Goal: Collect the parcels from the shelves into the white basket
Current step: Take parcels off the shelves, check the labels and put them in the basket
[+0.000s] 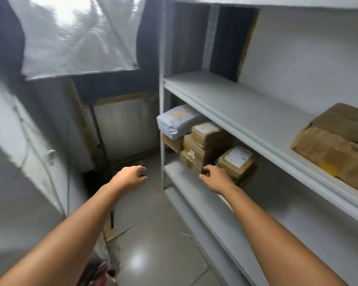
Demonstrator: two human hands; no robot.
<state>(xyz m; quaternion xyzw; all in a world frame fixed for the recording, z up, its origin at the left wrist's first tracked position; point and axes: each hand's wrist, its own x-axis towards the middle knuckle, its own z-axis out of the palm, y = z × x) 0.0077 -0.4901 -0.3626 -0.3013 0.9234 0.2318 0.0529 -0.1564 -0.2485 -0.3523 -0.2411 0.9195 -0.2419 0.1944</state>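
Parcels (pixel 207 139) on shelf (pixel 186 184) just beside right hand (pixel 217 179), left hand (pixel 130 176) farther off.

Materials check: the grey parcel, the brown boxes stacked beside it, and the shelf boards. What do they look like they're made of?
Grey parcel: looks like a plastic poly mailer; it is soft and wrinkled, with a slight sheen and a paper label on top.
Brown boxes: probably cardboard; matte brown, squared edges, white labels.
Shelf boards: smooth pale grey with a matte painted look. Metal or laminated board, cannot tell.
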